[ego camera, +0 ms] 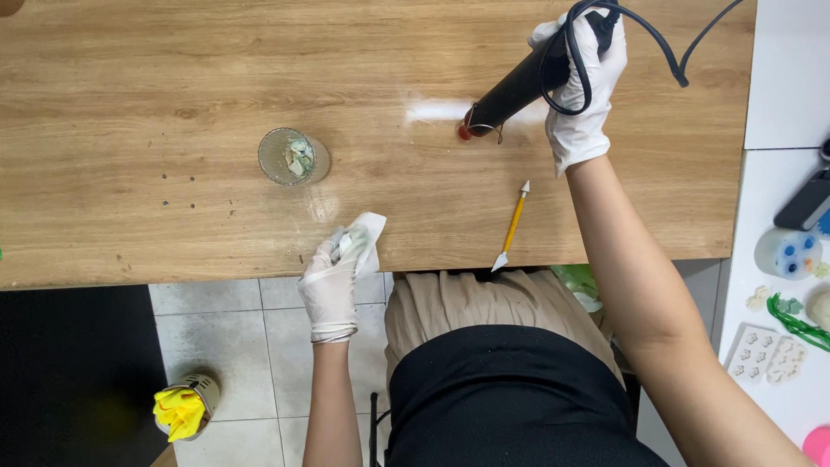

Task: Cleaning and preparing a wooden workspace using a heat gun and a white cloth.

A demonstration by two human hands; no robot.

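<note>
Up at one o'clock, our right hand (pixel 581 82) in its white glove is clenched around the handle of a black heat gun (pixel 517 86), whose nozzle tips down toward nine o'clock and sits just above the wooden table (pixel 173 86). At the nozzle's mouth we see a small red piece (pixel 465 133) on the tabletop, with a pale glossy patch beside it. The gun's black cord (pixel 657 43) loops over our glove and runs off toward two o'clock.

Near the table's front edge, at about seven o'clock from the gun, our gloved left hand (pixel 333 281) grips a crumpled white wipe (pixel 363 235), pressed against the wood. Just beyond it at eleven o'clock stands a clear glass cup (pixel 290 156) holding pale scraps. Between our two arms a yellow-handled sculpting tool (pixel 512 227) lies free on the table, well apart from both hands. At three o'clock a white side table (pixel 778 86) carries moulds and small craft pieces.
</note>
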